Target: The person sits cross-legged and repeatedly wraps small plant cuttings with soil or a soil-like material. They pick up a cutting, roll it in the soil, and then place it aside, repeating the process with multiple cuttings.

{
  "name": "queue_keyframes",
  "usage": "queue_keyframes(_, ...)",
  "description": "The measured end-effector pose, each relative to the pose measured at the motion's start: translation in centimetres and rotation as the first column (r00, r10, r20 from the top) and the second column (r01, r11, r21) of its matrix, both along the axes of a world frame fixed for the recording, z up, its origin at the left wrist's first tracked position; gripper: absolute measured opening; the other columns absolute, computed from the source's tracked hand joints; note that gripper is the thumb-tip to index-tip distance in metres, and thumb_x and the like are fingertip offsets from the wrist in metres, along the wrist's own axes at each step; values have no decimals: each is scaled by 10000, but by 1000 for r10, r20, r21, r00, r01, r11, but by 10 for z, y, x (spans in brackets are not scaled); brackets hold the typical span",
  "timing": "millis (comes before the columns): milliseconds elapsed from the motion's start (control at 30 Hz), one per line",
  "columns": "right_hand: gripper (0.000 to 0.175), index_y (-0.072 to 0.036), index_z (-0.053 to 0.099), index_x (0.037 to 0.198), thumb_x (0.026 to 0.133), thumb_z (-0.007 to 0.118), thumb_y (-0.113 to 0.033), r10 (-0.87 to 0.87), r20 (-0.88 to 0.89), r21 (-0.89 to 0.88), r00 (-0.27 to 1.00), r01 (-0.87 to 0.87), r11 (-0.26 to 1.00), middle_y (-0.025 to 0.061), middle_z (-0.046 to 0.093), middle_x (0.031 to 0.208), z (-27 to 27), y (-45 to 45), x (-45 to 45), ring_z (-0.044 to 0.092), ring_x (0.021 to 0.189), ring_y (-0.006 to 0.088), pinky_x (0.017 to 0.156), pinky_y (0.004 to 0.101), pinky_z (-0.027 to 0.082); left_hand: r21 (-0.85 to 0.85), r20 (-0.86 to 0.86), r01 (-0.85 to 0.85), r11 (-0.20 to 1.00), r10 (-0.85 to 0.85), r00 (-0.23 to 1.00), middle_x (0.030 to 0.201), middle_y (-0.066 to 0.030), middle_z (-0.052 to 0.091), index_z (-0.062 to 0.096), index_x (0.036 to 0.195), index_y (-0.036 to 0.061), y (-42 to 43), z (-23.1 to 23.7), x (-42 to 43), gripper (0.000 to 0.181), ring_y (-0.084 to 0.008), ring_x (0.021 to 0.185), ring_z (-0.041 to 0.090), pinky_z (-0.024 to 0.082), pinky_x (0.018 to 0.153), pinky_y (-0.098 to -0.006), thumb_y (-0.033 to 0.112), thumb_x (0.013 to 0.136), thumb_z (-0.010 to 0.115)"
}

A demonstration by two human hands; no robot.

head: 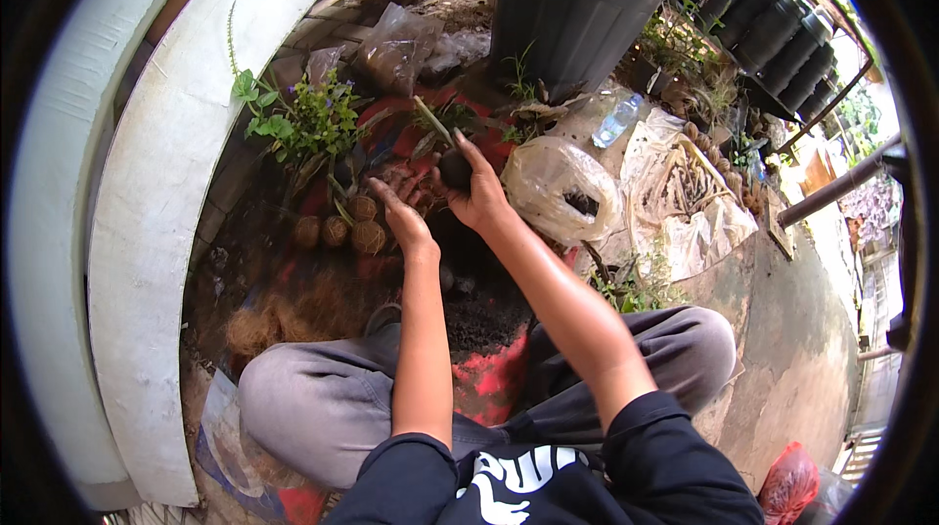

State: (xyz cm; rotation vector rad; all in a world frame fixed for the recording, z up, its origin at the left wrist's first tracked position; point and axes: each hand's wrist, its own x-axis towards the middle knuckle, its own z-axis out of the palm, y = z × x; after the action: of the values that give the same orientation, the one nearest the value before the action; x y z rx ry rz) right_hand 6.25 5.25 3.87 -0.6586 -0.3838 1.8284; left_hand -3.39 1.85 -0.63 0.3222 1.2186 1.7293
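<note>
In my right hand [473, 188] is a dark round ball of soil [455, 170], with a pale green plant stem [434, 120] rising from beside it. My left hand [400, 211] is just left of the ball, palm turned inward and fingers apart, with nothing visible in it. Several fibre-wrapped balls [367, 237] lie to its left, below a leafy potted-looking plant [315, 118]. Loose brown fibre [275, 323] is near my left knee. Dark soil [477, 323] lies on a red sheet [491, 371] between my legs.
A large black pot [568, 19] stands ahead. To the right are an open plastic bag [561, 188], a plastic bottle [618, 120] and a soiled plastic sheet [682, 195]. A white curved wall edge [154, 180] bounds the left. Black pots [770, 34] line a rack at upper right.
</note>
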Motion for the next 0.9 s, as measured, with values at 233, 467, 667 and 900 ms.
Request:
queue_keyframes(233,214,-105,578,1119,921,648,-138,-70,-205,-134,976,43,990,61,614,1025,-78,-42,4,616,901,181,738,302,561,-175,224,82,981,-42,974,984,-58,635,597,1090,80,-7,-68,-11,676,-185,850,610,471,771,-344,687,966,326)
queue_keyframes(467,409,-155,600,1193,881,707,-398,-8,-564,-122,826,-74,990,122,565,1245,-118,-46,49,580,1134,284,890,421,574,-322,172,152,934,-100,980,864,-2,640,601,1014,105,-18,-105,5,574,-145,708,606,438,636,-298,626,984,362)
queue_keyframes(667,309,-102,617,988,900,684,-392,-107,-606,-293,788,-96,951,72,624,1005,-131,-32,58,620,883,227,568,295,543,-392,102,208,896,-183,978,900,-15,641,604,1046,105,-26,-122,23,598,-149,755,596,451,666,-304,651,972,371)
queue_keyframes(900,217,-42,697,887,916,654,-253,-147,691,224,708,-17,974,84,687,932,-134,-53,22,630,841,183,725,309,481,83,647,260,962,-250,721,1261,-105,579,530,1310,84,-42,-136,39,872,-271,1158,531,417,987,-379,811,871,335)
